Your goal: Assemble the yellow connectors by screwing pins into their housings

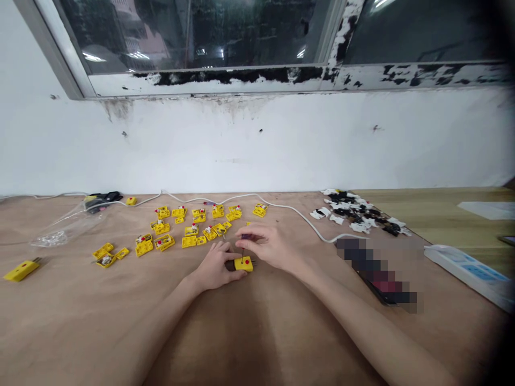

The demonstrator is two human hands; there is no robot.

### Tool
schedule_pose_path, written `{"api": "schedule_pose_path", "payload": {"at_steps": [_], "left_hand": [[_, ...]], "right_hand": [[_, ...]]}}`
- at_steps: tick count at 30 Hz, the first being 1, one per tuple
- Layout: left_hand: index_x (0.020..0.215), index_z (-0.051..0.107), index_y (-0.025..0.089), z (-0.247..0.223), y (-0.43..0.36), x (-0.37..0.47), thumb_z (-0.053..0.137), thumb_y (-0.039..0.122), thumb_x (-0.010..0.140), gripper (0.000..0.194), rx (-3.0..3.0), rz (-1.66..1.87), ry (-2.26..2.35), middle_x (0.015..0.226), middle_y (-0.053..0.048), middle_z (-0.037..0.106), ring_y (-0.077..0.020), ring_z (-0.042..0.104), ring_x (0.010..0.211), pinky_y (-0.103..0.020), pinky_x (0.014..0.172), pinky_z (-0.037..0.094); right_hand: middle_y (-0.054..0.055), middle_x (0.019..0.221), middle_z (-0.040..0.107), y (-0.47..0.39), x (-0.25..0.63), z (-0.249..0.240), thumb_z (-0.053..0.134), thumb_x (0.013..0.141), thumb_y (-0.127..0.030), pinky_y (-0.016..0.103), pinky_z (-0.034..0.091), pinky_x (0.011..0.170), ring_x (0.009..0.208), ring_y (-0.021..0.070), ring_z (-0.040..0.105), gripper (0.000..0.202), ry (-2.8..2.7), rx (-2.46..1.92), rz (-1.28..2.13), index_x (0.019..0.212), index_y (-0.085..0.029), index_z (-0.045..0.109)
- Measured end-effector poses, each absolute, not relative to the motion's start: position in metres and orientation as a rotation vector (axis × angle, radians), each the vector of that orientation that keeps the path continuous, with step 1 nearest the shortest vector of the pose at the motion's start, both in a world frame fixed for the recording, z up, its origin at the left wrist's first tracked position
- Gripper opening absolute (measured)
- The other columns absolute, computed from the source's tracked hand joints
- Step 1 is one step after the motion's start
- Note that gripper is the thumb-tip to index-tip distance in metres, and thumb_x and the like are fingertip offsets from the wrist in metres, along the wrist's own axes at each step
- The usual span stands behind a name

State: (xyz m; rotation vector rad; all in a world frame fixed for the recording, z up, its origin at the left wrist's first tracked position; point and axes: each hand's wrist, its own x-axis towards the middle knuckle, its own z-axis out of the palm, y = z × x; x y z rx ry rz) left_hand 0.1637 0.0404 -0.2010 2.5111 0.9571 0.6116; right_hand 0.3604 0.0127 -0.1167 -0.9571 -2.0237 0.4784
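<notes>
A yellow plug housing [243, 264] with a red button lies on the wooden table, its metal pins pointing right. My left hand [218, 266] is closed on its dark left end. Above it, my right hand [261, 245] pinches the dark handle of a small screwdriver [247, 236], whose thin shaft points down at the top of the housing near the red button. Just beyond my hands lie several opened yellow plug halves [189, 241] with metal and white parts inside.
A closed yellow plug [22, 269] and a clear plastic bag [56, 236] lie at the left. Black and white parts [362, 212] are heaped at the back right. A white cable crosses the back to a power strip [466, 271]; a pixelated dark object [378, 273] lies nearby.
</notes>
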Motion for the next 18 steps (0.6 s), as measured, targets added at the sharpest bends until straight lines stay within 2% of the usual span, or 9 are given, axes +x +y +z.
{"api": "schedule_pose_path", "payload": {"at_steps": [2, 5, 9, 11, 15, 18], "left_hand": [[0.113, 0.074, 0.033, -0.2, 0.04, 0.164, 0.073, 0.053, 0.08, 0.038, 2.518, 0.615, 0.956, 0.111, -0.006, 0.063, -0.0278, 0.053, 0.11, -0.043, 0.1, 0.039], [0.111, 0.075, 0.032, -0.198, 0.039, 0.165, 0.073, 0.054, 0.08, 0.038, 2.502, 0.602, 0.977, 0.107, -0.005, 0.062, -0.0257, 0.054, 0.104, -0.041, 0.096, 0.041], [0.11, 0.075, 0.032, -0.196, 0.038, 0.164, 0.073, 0.057, 0.079, 0.041, 2.494, 0.568, 1.009, 0.098, -0.004, 0.06, -0.024, 0.054, 0.097, -0.039, 0.091, 0.041], [0.112, 0.075, 0.031, -0.196, 0.038, 0.164, 0.073, 0.057, 0.079, 0.042, 2.497, 0.568, 1.012, 0.098, -0.005, 0.06, -0.0243, 0.054, 0.097, -0.039, 0.09, 0.041], [0.115, 0.074, 0.032, -0.197, 0.039, 0.165, 0.074, 0.054, 0.08, 0.041, 2.493, 0.593, 0.968, 0.109, -0.005, 0.063, -0.026, 0.054, 0.104, -0.042, 0.097, 0.039], [0.116, 0.073, 0.033, -0.199, 0.04, 0.165, 0.074, 0.053, 0.079, 0.042, 2.484, 0.599, 0.963, 0.115, -0.005, 0.064, -0.0282, 0.054, 0.11, -0.043, 0.101, 0.039]], "right_hand": [[0.006, 0.096, 0.072, 0.011, 0.361, -0.11, 0.064, 0.092, -0.026, 0.032, 0.053, 0.076, 0.083, 0.0187, 0.066, 0.014, -2.124, -0.972, 0.36, 0.103, -0.02, 0.072], [0.006, 0.103, 0.071, 0.011, 0.369, -0.096, 0.059, 0.092, -0.016, 0.032, 0.051, 0.076, 0.088, 0.0198, 0.065, 0.022, -2.372, -0.968, 0.238, 0.111, -0.023, 0.068], [0.004, 0.084, 0.069, 0.018, 0.379, -0.081, 0.063, 0.079, -0.003, 0.029, 0.043, 0.064, 0.074, 0.0195, 0.062, 0.02, -2.623, -0.998, 0.029, 0.084, -0.022, 0.068], [0.006, 0.081, 0.069, 0.019, 0.374, -0.077, 0.065, 0.073, 0.001, 0.029, 0.041, 0.063, 0.073, 0.0208, 0.062, 0.023, -2.708, -1.007, -0.098, 0.079, -0.021, 0.069], [0.012, 0.066, 0.069, 0.014, 0.347, -0.067, 0.068, 0.075, -0.009, 0.033, 0.039, 0.059, 0.061, 0.0244, 0.063, 0.011, -2.915, -1.202, -0.331, 0.066, -0.015, 0.07], [0.015, 0.074, 0.072, 0.008, 0.336, -0.058, 0.064, 0.084, -0.019, 0.033, 0.039, 0.059, 0.065, 0.0266, 0.066, 0.012, -3.019, -1.301, -0.43, 0.077, -0.012, 0.072]]}}
